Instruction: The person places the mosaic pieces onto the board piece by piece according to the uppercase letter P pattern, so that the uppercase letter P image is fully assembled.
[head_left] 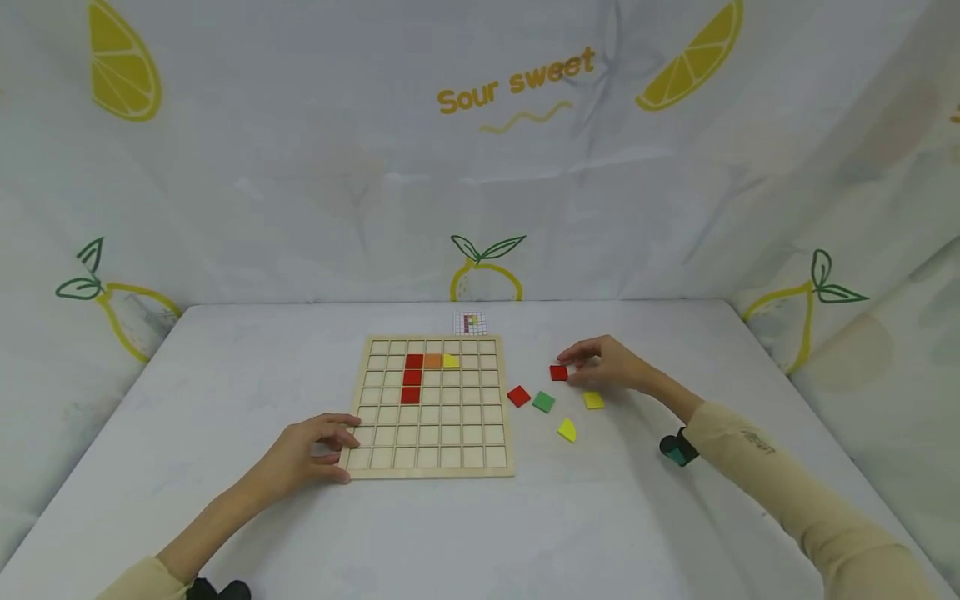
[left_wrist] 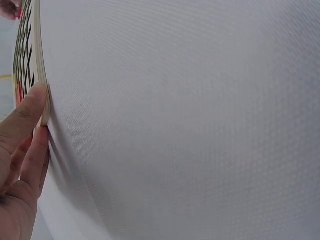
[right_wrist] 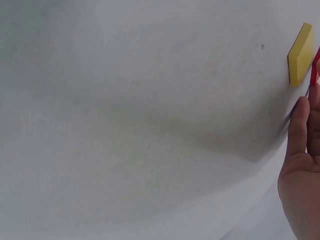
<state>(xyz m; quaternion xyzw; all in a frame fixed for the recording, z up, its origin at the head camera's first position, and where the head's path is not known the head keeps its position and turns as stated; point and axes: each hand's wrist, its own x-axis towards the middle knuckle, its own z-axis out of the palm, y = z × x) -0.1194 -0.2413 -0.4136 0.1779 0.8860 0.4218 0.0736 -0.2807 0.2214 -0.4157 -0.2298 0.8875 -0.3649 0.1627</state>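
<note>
A pale wooden grid board [head_left: 429, 437] lies on the table, with several red tiles [head_left: 412, 377], an orange tile [head_left: 432, 361] and a yellow rounded tile [head_left: 451, 361] in its cells. My left hand [head_left: 311, 450] holds the board at its lower left corner, thumb and fingers against the edge, as the left wrist view also shows. To the right of the board, my right hand [head_left: 607, 365] pinches a red square tile [head_left: 558, 372] just at or above the table; which, I cannot tell. Beside that hand lies a yellow square tile [right_wrist: 301, 55], seen up close in the right wrist view.
Between board and right hand lie another red tile [head_left: 519, 396], a green tile [head_left: 543, 402] and a yellow rounded piece [head_left: 567, 430]. A small printed pattern card [head_left: 470, 323] sits behind the board. White cloth with lemon prints hangs around the table [head_left: 480, 542].
</note>
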